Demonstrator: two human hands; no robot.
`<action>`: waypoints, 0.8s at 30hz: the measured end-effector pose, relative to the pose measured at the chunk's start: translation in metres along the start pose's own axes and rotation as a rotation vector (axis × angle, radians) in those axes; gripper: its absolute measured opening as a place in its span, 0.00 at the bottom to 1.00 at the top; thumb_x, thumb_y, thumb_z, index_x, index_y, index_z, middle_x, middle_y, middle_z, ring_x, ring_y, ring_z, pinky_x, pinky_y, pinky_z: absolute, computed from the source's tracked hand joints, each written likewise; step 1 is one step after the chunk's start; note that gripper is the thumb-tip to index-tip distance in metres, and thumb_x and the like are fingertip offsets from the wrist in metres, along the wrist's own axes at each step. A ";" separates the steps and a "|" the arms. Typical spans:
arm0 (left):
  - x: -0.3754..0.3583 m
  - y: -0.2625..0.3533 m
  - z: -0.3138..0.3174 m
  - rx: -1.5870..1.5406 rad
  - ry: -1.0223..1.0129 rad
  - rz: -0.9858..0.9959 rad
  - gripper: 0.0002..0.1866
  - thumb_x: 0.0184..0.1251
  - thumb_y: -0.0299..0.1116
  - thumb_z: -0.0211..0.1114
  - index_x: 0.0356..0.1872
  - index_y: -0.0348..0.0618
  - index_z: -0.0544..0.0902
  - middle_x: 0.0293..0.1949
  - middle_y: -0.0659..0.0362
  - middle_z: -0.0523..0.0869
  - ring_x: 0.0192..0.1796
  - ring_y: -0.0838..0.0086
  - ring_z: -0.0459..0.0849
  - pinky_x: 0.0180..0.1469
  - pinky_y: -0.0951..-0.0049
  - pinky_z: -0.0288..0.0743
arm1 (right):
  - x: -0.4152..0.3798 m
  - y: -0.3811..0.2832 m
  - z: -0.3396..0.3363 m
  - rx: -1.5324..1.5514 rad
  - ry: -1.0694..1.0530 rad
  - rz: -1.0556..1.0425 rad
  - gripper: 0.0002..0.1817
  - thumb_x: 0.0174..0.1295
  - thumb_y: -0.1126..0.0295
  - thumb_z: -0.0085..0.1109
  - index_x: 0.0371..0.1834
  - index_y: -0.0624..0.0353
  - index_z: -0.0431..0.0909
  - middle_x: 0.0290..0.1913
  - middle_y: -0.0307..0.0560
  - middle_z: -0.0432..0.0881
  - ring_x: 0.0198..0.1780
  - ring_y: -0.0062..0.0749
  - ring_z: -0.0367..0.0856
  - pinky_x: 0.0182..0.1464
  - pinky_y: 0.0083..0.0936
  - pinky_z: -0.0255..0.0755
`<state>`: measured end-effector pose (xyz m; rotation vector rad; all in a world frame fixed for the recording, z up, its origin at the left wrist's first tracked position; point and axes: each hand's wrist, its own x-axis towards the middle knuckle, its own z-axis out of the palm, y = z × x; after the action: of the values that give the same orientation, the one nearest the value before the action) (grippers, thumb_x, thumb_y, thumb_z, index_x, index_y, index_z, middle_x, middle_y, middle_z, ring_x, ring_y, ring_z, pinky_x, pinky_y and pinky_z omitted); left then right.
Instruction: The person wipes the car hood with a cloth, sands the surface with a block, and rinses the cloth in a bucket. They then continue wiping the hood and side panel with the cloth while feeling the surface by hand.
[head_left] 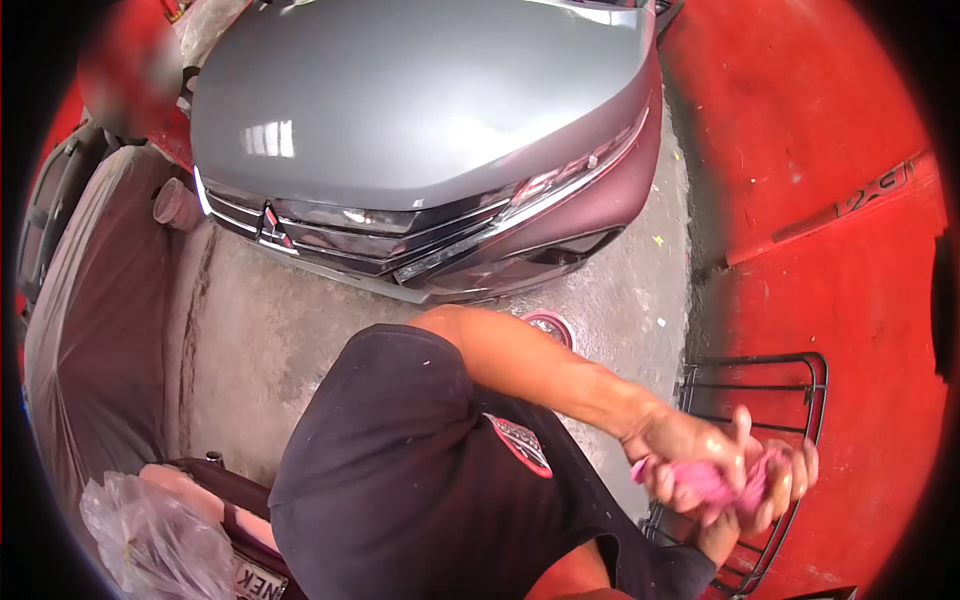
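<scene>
A wet pink cloth [715, 482] is bunched and twisted between my two hands at the lower right. My left hand [685, 448], at the end of the bare arm that crosses from the middle, is closed round the cloth's near end. My right hand [785, 490] grips its other end from below and to the right, with the fingers curled over it. Both hands look wet. Part of each palm is hidden by the cloth and the fingers.
A grey car [420, 100] stands ahead. Beneath my hands is a black metal rack [815, 400] beside the red wall [850, 300]. A round-rimmed item [560, 325] is on the floor. Left are a covered vehicle [100, 290], a clear tub [176, 205] and a plastic bag [150, 540].
</scene>
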<state>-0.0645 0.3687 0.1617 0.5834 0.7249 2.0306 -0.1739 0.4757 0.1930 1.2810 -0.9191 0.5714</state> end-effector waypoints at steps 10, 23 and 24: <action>0.005 -0.004 -0.073 0.966 0.605 0.006 0.16 0.59 0.44 0.69 0.27 0.40 0.79 0.21 0.63 0.77 0.27 0.74 0.76 0.29 0.65 0.69 | -0.006 0.015 0.009 0.159 -0.700 0.032 0.16 0.55 0.75 0.66 0.19 0.56 0.66 0.20 0.42 0.67 0.22 0.35 0.69 0.30 0.35 0.61; -0.041 0.003 -0.216 1.913 1.200 -0.435 0.09 0.50 0.34 0.67 0.31 0.46 0.91 0.33 0.47 0.90 0.38 0.57 0.91 0.39 0.58 0.83 | -0.168 -0.047 0.070 0.126 -1.505 0.693 0.09 0.53 0.65 0.63 0.25 0.59 0.84 0.28 0.61 0.85 0.34 0.54 0.88 0.38 0.46 0.81; -0.041 0.001 -0.223 1.914 1.180 -0.427 0.09 0.50 0.34 0.67 0.31 0.46 0.91 0.33 0.47 0.90 0.38 0.57 0.91 0.39 0.58 0.83 | -0.173 -0.047 0.072 0.112 -1.516 0.702 0.09 0.53 0.65 0.63 0.25 0.59 0.84 0.28 0.61 0.85 0.34 0.54 0.88 0.38 0.46 0.81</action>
<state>-0.1870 0.2728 -0.0034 -0.0069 3.0964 0.4752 -0.2480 0.4167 0.0245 1.3779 -2.6737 0.0487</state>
